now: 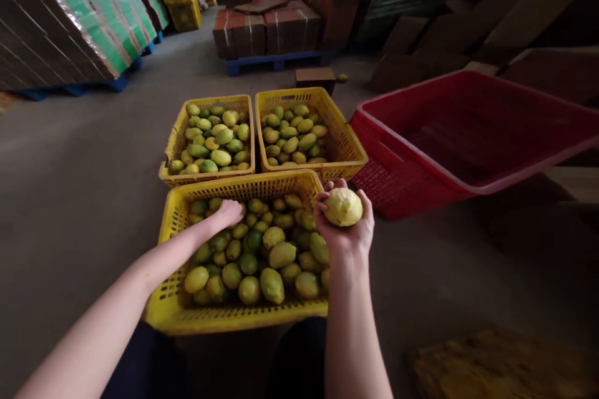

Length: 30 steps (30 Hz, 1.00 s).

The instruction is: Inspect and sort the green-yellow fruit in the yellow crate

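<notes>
A pale yellow lemon (344, 206) rests in my right hand (347, 238), palm up with the fingers curled around it, over the right side of the near yellow crate (219, 323). Green and yellow lemons (272, 285) fill much of that crate. Inside it, toward the back left, my left hand (230, 213) is closed, knuckles up, against the lemons; whatever its fingers hold is hidden beneath it. Two more yellow crates with lemons, a left one (210, 176) and a right one (344, 168), stand just beyond the near crate.
A large red crate (384, 168) stands at the right, close to the right yellow crate. Bundled cardboard (292, 31) lies on a blue pallet (279, 62) farther back. Wrapped pallet loads (93, 6) line the left. A wooden board-like thing (500, 365) lies at bottom right.
</notes>
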Motion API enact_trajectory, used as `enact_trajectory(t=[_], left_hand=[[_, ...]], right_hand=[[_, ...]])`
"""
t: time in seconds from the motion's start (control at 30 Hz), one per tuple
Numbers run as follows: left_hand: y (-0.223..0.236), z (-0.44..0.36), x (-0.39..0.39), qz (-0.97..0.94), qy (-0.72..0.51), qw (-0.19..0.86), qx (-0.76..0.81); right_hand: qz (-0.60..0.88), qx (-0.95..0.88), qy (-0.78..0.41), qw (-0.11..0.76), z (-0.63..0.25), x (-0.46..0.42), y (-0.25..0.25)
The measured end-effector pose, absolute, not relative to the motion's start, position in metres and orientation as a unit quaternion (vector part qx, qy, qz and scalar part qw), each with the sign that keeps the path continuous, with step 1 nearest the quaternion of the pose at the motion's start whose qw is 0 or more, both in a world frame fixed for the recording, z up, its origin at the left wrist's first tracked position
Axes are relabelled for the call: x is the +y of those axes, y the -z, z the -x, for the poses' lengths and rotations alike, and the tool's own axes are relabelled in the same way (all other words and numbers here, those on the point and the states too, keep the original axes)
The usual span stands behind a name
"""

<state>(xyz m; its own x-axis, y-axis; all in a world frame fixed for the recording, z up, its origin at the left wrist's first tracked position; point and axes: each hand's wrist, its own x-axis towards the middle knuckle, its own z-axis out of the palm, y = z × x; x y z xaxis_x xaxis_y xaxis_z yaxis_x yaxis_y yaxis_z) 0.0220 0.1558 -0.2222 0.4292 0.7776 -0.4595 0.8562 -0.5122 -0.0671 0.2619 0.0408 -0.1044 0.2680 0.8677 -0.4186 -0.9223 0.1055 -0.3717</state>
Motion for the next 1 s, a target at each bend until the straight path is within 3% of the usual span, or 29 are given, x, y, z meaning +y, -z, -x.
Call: enact_trajectory(t=[0.33,0.47,0.57,0.8,1.0], left_hand=[[0.205,0.013,0.107,-0.879,0.207,0.159,0.398],[0.202,-0.016,0.08,-0.898,0.125,0.263,0.331],[0.208,-0.051,0.066,-0.908,0.1,0.272,0.303],[0.229,-0.113,0.057,-0.882,0.142,0.258,0.367],[0.216,-0.104,0.066,-0.862,0.096,0.294,0.402]], right_hand=[[0.307,0.07,-0.615,0.722,-0.251,0.044,0.102],[0.336,0.06,-0.606,0.719,-0.245,0.046,0.102],[0.367,0.093,-0.581,0.721,-0.241,0.047,0.1],[0.378,0.13,-0.577,0.712,-0.229,0.048,0.09],[0.387,0.142,-0.581,0.702,-0.223,0.049,0.08]])
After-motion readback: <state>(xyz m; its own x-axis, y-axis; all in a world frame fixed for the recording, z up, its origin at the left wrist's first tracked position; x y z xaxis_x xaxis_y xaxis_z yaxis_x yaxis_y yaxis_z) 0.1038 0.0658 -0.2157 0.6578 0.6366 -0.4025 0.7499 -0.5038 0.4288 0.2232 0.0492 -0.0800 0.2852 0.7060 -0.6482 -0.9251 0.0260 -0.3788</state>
